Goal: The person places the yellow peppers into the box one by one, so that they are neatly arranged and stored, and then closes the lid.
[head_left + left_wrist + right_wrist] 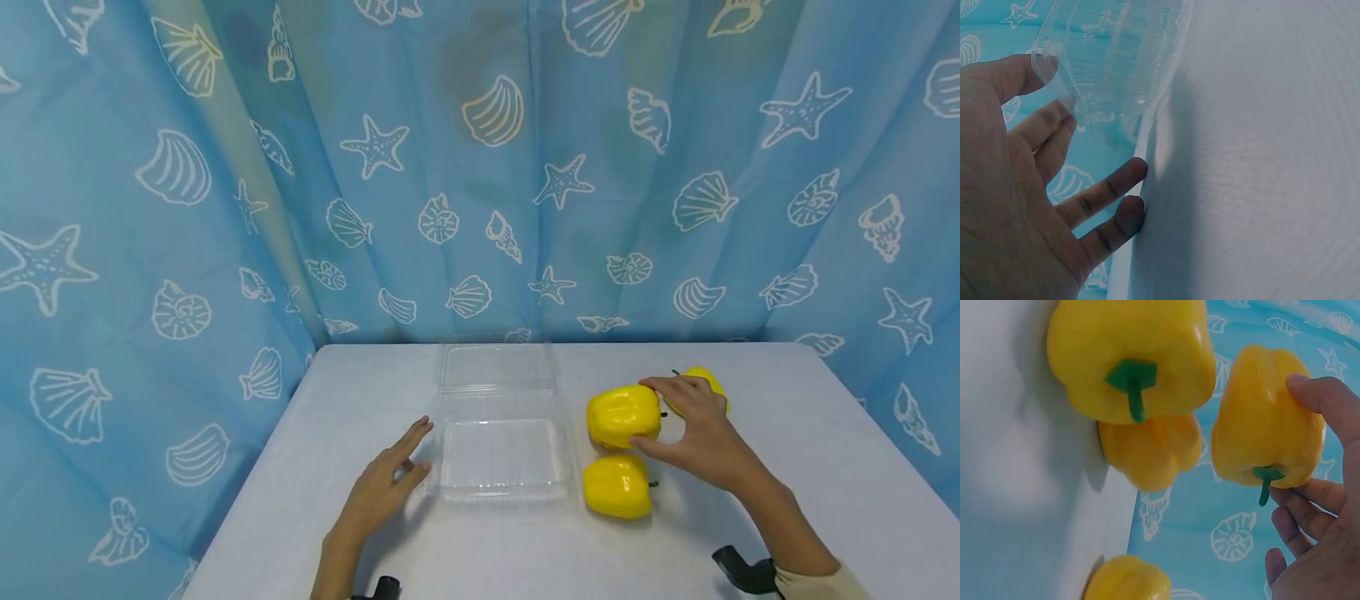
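My right hand (701, 433) grips a yellow bell pepper (624, 417) with a green stem between thumb and fingers; in the right wrist view this held pepper (1269, 419) is clear of the table. Another bell pepper (617, 486) lies nearer me, and one more (716, 387) is partly hidden behind the right hand. The right wrist view also shows a pepper (1150, 453) behind the large near one. A clear plastic clamshell container (504, 454) lies with its lid (497, 368) folded back. At its left rim is my left hand (378, 492), fingers spread and thumb tip touching the plastic (1054, 69).
The white-covered table (300, 450) ends at a blue curtain (420, 167) with shell and starfish prints. Black straps or mounts (746, 573) show at both wrists.
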{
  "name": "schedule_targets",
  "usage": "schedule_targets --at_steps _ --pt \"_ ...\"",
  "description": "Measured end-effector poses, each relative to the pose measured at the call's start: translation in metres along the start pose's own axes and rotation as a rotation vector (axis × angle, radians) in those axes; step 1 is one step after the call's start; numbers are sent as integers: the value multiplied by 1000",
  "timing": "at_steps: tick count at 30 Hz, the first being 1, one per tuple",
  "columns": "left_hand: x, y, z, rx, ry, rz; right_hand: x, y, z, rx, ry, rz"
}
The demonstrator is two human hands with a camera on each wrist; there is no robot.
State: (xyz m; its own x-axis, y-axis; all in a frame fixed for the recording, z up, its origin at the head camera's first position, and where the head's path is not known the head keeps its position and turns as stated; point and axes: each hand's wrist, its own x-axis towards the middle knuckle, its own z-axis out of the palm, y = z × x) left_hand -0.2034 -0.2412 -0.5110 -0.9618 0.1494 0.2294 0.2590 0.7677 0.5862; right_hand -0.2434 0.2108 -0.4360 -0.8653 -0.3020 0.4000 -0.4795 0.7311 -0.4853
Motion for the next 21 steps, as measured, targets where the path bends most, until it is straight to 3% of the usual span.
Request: schedule_targets --at_steps 21 --pt "1 -1 -1 14 -1 10 27 -31 21 -16 -76 36"
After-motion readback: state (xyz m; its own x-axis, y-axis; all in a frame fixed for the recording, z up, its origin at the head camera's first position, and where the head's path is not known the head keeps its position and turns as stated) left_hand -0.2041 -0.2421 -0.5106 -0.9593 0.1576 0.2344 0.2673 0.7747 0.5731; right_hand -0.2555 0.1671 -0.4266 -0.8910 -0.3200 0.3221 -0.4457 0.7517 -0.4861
